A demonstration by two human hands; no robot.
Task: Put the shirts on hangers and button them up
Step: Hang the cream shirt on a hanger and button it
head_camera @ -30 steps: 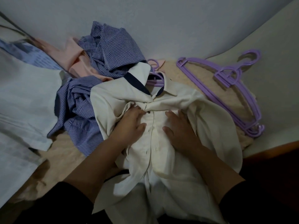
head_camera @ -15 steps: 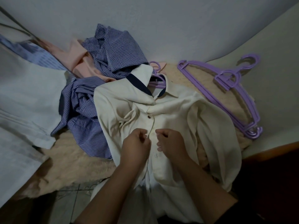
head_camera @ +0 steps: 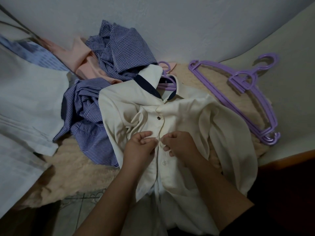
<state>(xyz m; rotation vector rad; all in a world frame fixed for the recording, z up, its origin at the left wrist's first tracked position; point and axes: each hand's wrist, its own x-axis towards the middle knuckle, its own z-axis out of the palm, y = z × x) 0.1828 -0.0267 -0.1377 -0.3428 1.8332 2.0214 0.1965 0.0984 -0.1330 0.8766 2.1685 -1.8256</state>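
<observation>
Cream shirt (head_camera: 179,116) lies front-up on a fuzzy beige blanket (head_camera: 76,172), already on a purple hanger (head_camera: 167,82) whose hook pokes out past the navy-lined collar. Left hand (head_camera: 138,149) and right hand (head_camera: 180,145) sit either side of the shirt's button placket, fingers curled, each pinching a front edge of the cloth about mid-chest. One dark button is done up on the placket above the hands; a clear button shows just below them (whether fastened, cannot tell).

Left of the cream shirt: a striped blue shirt (head_camera: 85,116), touching it. Beyond that, a checked blue shirt (head_camera: 122,53) and a pink shirt (head_camera: 83,65), heaped against a pale wall (head_camera: 170,23). Right of the cream shirt: spare purple hangers (head_camera: 247,92), stacked. Far left, white cloth (head_camera: 25,99).
</observation>
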